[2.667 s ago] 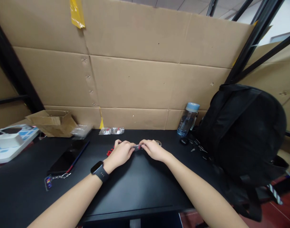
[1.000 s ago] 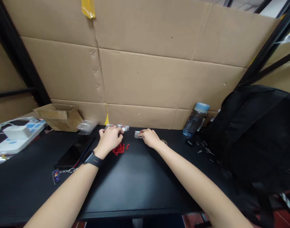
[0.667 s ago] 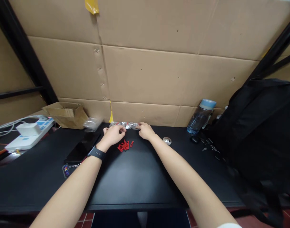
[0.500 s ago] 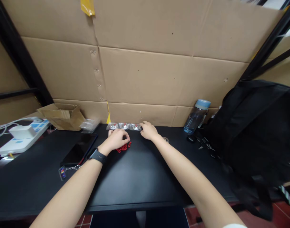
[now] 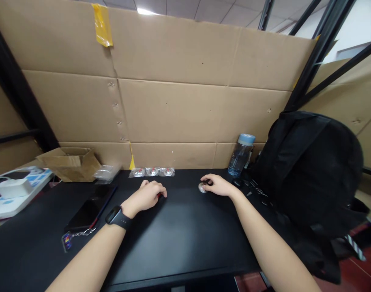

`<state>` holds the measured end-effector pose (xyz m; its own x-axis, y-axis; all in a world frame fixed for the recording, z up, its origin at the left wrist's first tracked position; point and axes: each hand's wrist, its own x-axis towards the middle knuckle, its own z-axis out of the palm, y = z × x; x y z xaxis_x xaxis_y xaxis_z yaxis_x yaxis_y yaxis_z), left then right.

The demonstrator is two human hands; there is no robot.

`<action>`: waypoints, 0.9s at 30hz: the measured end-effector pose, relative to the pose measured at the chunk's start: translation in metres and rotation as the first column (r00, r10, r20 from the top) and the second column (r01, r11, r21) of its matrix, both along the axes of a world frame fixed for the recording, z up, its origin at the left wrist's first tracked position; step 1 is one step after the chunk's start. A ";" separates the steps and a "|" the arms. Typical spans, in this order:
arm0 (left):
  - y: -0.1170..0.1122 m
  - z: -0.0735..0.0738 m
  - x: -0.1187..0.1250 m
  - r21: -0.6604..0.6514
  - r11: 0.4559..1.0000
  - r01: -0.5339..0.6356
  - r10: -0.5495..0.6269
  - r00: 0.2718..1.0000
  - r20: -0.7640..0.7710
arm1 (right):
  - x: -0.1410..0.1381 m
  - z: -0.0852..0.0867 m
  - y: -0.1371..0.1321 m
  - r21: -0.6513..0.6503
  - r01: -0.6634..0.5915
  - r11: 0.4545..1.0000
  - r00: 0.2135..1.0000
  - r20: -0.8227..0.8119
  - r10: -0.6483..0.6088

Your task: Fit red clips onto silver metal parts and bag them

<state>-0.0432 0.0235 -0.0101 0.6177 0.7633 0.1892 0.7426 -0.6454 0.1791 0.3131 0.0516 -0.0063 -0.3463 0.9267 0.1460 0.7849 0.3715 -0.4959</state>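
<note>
My left hand (image 5: 147, 195), with a dark watch on its wrist, is curled low over the table. A bit of red cord (image 5: 159, 195) shows under its fingers, and the rest is hidden by the hand. To the right, my right hand (image 5: 218, 185) has thumb and fingers closed around the edge of a small round silver disc (image 5: 202, 187) lying on the black table. Three clear-wrapped round silver pieces (image 5: 152, 172) with red marks lie in a row against the cardboard wall, beyond my left hand.
Left are a phone (image 5: 89, 207) with a keychain (image 5: 67, 241), clear plastic packets (image 5: 106, 173), an open cardboard box (image 5: 68, 164) and a white power strip (image 5: 36, 181). A water bottle (image 5: 240, 156) and black backpack (image 5: 309, 170) stand right. Cardboard (image 5: 173, 113) walls the back.
My right hand has left the row of wrapped pieces and moved right to the silver disc. My left hand now covers most of the red cord. The view has tilted up.
</note>
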 end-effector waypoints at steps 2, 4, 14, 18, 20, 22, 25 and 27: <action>0.000 0.000 0.001 0.002 1.000 -0.011 0.011 1.000 -0.004 | 0.001 0.002 -0.003 0.030 -0.030 0.999 0.999 0.035 0.029; -0.001 -0.001 0.004 0.005 1.000 -0.023 0.023 1.000 -0.001 | -0.002 0.004 -0.005 0.064 -0.048 0.997 0.996 0.081 0.042; -0.007 0.000 0.015 0.005 0.995 -0.096 0.096 0.994 0.048 | -0.006 -0.003 -0.003 0.053 -0.049 0.997 0.995 0.093 0.044; -0.008 0.003 0.019 -0.011 0.996 -0.085 0.086 0.986 0.142 | -0.005 -0.006 0.000 0.063 -0.049 0.997 0.995 0.092 0.043; -0.007 0.004 0.020 -0.009 0.997 -0.081 0.082 0.980 0.183 | -0.006 -0.006 -0.001 0.061 -0.053 0.997 0.995 0.086 0.048; -0.006 0.004 0.022 0.004 0.996 -0.092 0.089 0.972 0.219 | -0.006 -0.004 -0.002 0.061 -0.058 0.996 0.995 0.079 0.053; -0.005 0.005 0.023 0.015 0.994 -0.108 0.101 0.962 0.255 | -0.005 -0.003 -0.003 0.056 -0.074 0.996 0.995 0.077 0.069; -0.005 0.006 0.024 0.023 0.993 -0.113 0.102 0.955 0.277 | -0.004 -0.003 -0.002 0.047 -0.089 0.995 0.994 0.068 0.086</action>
<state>-0.0195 0.0180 -0.0045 0.4523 0.8114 0.3702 0.7336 -0.5745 0.3631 0.3089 0.0493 -0.0094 -0.4365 0.8845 0.1650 0.7786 0.4632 -0.4233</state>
